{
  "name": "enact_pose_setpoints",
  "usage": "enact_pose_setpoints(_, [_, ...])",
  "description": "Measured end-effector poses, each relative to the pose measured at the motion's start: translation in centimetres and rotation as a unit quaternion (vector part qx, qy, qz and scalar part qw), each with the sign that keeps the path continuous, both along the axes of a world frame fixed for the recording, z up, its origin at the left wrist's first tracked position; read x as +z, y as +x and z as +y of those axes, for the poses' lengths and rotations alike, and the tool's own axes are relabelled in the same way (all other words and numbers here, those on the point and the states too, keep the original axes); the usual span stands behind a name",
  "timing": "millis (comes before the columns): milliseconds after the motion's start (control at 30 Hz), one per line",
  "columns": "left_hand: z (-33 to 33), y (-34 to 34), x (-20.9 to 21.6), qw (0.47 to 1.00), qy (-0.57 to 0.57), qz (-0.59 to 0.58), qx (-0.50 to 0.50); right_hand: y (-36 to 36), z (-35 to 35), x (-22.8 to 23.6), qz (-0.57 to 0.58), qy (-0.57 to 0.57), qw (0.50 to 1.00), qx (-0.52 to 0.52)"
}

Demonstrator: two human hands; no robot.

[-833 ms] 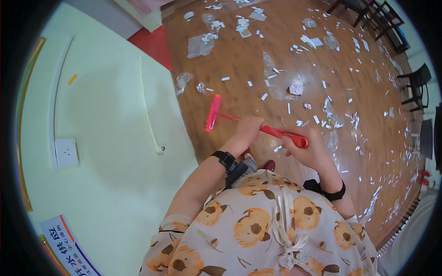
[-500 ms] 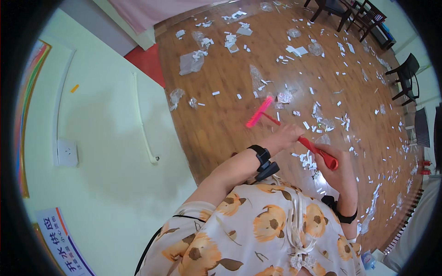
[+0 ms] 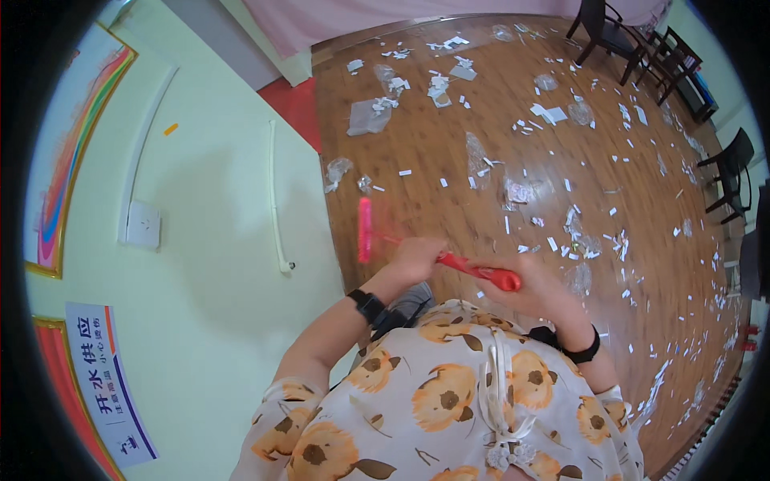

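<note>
A broom (image 3: pixel 459 263) with a red handle and a bright pink bristle head slants across in front of me. Lower on the handle, my left hand (image 3: pixel 420 260) is wrapped round it. My right hand (image 3: pixel 529 284) grips near the thick rounded top end. The pink head lies to the left, close to the foot of the pale wall, slightly smeared by motion; whether its bristles touch the floor I cannot tell. Scraps of white paper (image 3: pixel 549 114) and crumpled clear plastic bags (image 3: pixel 338 171) litter the wooden floor (image 3: pixel 417 208) beyond my hands.
The pale green wall (image 3: pixel 216 240) rises close on my left, with a white socket (image 3: pixel 144 224) and a pipe (image 3: pixel 277 200). Dark chairs (image 3: pixel 730 172) stand at the right and far right. A pink curtain (image 3: pixel 361 20) hangs at the back, near a red floor patch (image 3: pixel 295 112).
Both hands and the broom have swung to the left and slightly down. The pink head has moved from the open floor toward the wall. My view has shifted somewhat too.
</note>
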State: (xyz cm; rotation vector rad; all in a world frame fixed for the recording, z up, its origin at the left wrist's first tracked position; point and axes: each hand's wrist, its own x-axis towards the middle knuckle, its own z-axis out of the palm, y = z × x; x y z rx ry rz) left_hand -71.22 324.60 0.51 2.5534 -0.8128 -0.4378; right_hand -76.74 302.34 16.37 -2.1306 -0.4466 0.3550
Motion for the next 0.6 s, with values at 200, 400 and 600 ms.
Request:
enact_pose_setpoints(200, [7.9, 3.1, -4.6, 0.993, -0.021, -0.066, 0.090, 6.9, 6.2, -5.5, 0.046, 0.015, 0.996, 0.074])
enact_pose_setpoints(400, [11.2, 10.7, -6.0, 0.991, -0.048, -0.037, 0.118, 15.4, 11.8, -5.1, 0.081, 0.036, 0.993, 0.072])
enact_pose_setpoints(600, [12.9, 19.8, -0.6, 0.992, -0.086, 0.011, 0.096, 23.2, 14.4, -0.2, 0.042, -0.038, 0.997, 0.058])
